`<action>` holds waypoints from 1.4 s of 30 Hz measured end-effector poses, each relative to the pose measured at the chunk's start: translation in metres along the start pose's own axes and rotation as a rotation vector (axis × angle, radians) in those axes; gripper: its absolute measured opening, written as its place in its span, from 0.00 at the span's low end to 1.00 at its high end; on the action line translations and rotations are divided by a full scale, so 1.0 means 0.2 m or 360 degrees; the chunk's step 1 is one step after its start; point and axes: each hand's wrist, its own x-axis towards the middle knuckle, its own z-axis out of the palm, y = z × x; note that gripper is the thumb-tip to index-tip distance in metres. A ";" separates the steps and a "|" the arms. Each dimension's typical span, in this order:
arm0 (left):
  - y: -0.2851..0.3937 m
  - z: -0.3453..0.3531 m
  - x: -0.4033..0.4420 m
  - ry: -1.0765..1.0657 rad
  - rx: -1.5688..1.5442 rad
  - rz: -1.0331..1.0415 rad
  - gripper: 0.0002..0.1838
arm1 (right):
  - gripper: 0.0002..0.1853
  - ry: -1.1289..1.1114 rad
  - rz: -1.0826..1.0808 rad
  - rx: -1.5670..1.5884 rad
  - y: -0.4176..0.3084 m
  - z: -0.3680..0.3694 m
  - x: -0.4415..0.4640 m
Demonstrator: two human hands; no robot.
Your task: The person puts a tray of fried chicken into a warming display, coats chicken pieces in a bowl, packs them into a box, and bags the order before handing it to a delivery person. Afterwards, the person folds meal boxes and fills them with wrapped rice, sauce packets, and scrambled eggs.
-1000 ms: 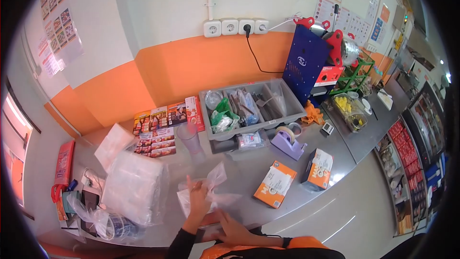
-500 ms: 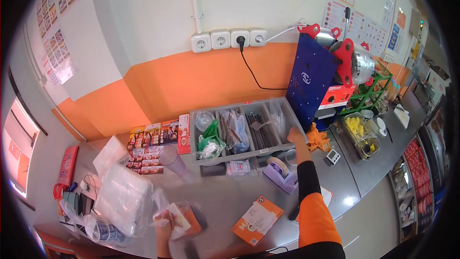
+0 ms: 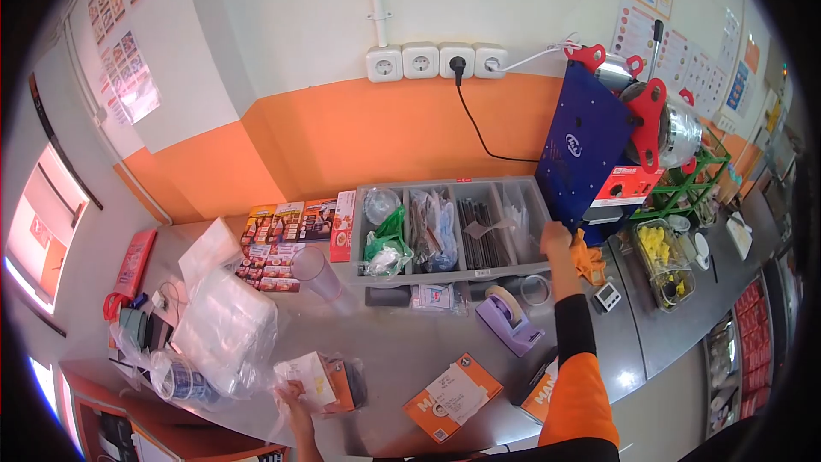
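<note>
My left hand (image 3: 295, 406) is at the bottom left, its fingers closed on clear plastic beside an orange and white box (image 3: 338, 383) partly wrapped in a bag. At the right end of the grey compartment tray (image 3: 432, 276), my right hand (image 3: 556, 239) touches the rim with its fingers curled; what they hold, if anything, is hidden. The tray has black cutlery, clear packets and a green bag in it. A second orange box (image 3: 453, 398) with a paper label lies in front, and a third (image 3: 540, 389) is partly behind my right sleeve.
A purple tape dispenser (image 3: 510, 323) and a small timer (image 3: 607, 296) stand before the tray. A blue machine (image 3: 586, 141) is at the back right, near an orange cloth (image 3: 588, 258). Stacked plastic bags (image 3: 227, 334) and a clear cup (image 3: 321, 278) are on the left.
My right hand has gone from beside my left hand to the tray's right end. My left hand and the bagged box have shifted left. The camera view has turned too.
</note>
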 end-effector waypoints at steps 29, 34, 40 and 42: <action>0.02 -0.15 0.02 -0.0289 0.0053 0.0898 0.18 | 0.12 -0.0036 -0.0953 0.1969 -1.47 0.25 -2.42; 0.03 -0.15 0.07 -0.0234 0.0110 0.0521 0.13 | 0.09 0.0257 -0.1192 0.1736 -1.46 0.25 -2.44; 0.23 -0.23 0.12 -0.0526 -0.0320 0.0267 0.07 | 0.03 0.0249 -0.1504 0.1798 -1.38 0.21 -2.38; 0.20 -0.23 0.12 -0.0540 -0.0389 0.0189 0.07 | 0.04 0.0006 -0.1419 0.2069 -1.37 0.19 -2.37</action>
